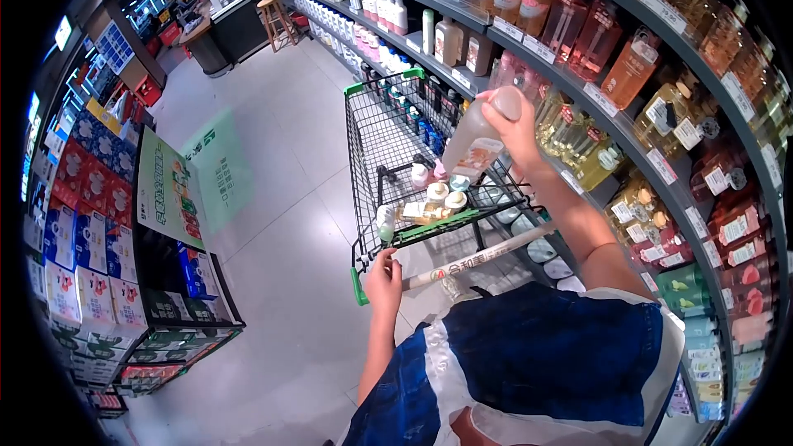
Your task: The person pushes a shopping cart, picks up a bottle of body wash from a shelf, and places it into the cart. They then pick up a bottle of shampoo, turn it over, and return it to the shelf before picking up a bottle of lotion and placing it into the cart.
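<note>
My right hand (514, 121) is wrapped round the upper part of a large, tilted, translucent bottle (475, 144) with a label, held over the near end of a shopping cart (361, 144). Several bottles with pale caps (435, 192) lie or stand inside the black wire basket, close to its green-trimmed edge. At the left end of the cart's handle bar (483, 261) is my left hand (384, 272), its fingers curled near the bar; what they hold, if anything, is too small to make out.
Curved shelves (570, 74) of bottles run along the right side, close to the cart. Boxed goods (91, 223) and a green sign (169, 190) stand at the left. A wooden stool (274, 18) and a counter (235, 21) are farther back.
</note>
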### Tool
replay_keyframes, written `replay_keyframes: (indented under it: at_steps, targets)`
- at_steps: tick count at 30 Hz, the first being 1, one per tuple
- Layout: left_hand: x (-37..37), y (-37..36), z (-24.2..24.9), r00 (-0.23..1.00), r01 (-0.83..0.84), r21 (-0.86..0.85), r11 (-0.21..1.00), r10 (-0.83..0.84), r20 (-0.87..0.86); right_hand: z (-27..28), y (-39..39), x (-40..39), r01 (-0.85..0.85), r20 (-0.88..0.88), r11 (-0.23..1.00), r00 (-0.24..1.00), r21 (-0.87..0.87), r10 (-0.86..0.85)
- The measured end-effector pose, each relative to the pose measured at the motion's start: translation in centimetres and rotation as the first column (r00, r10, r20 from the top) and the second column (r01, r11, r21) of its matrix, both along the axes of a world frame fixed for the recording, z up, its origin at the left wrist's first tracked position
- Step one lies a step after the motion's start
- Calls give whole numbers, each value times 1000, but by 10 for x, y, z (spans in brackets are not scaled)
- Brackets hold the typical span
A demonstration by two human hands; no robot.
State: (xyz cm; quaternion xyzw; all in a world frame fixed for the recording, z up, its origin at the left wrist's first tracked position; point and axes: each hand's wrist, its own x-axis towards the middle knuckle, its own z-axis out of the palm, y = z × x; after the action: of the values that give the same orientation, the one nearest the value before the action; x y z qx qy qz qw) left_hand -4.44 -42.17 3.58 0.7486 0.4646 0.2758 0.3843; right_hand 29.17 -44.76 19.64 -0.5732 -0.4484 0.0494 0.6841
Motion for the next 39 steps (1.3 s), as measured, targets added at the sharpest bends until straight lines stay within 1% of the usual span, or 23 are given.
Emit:
replay_keyframes:
  at_steps: [1,2,4,6,8,9,12,14,16,18,20,24,25,26,28,30,31,34,35,39]
  targets:
    - [1,4,-4,996,-8,38,999,11,-83,-1,13,9,19,14,999,1000,32,-19]
    - [2,7,-7,986,-12,75,997,24,-166,-4,25,22,41,47,999,998,20,-42]
    - [10,12,-6,958,-40,46,998,51,-284,-14,49,50,89,113,996,990,2,-89]
    - [18,17,-12,866,-30,-10,999,21,-499,-26,74,77,119,141,993,983,-4,-117]
    - [22,20,-19,801,-57,-30,998,28,-599,-41,100,104,158,161,987,975,-20,-153]
    - [23,22,-21,784,-97,-58,994,41,-619,-52,116,121,180,173,984,969,-17,-174]
    - [28,25,-21,731,-141,-76,987,52,-680,-77,158,166,300,284,954,916,-12,-284]
    - [32,26,-23,682,-198,-98,975,65,-729,-95,185,196,335,341,942,885,9,-318]
    - [34,27,-26,661,-225,-95,970,80,-747,-111,213,227,375,401,925,840,55,-364]
    - [36,27,-27,642,-237,-102,966,77,-763,-129,238,256,419,463,906,792,64,-399]
    - [39,26,-27,637,-238,-83,968,91,-765,-138,257,277,437,483,898,774,60,-409]
    - [45,25,-27,619,-232,-56,971,103,-779,-150,286,308,433,541,890,719,142,-436]
    - [47,25,-27,610,-230,-56,972,99,-786,-152,290,313,447,567,880,688,162,-453]
    - [49,25,-26,601,-231,-58,971,96,-794,-153,295,318,424,576,887,685,183,-446]
    - [57,27,-23,599,-235,-79,969,80,-797,-168,302,331,450,600,881,668,144,-440]
    - [59,30,-19,611,-273,-91,958,99,-786,-165,305,332,395,559,905,719,160,-413]
    - [61,31,-18,576,-274,-102,956,79,-813,-172,308,337,390,552,907,726,161,-410]
    - [56,31,-20,579,-296,-113,949,84,-811,-196,310,357,446,535,882,714,149,-452]
    - [55,32,-20,571,-311,-116,943,88,-816,-196,310,359,457,508,873,718,172,-476]
    - [54,34,-18,550,-321,-150,935,55,-834,-201,312,363,514,381,840,751,176,-539]
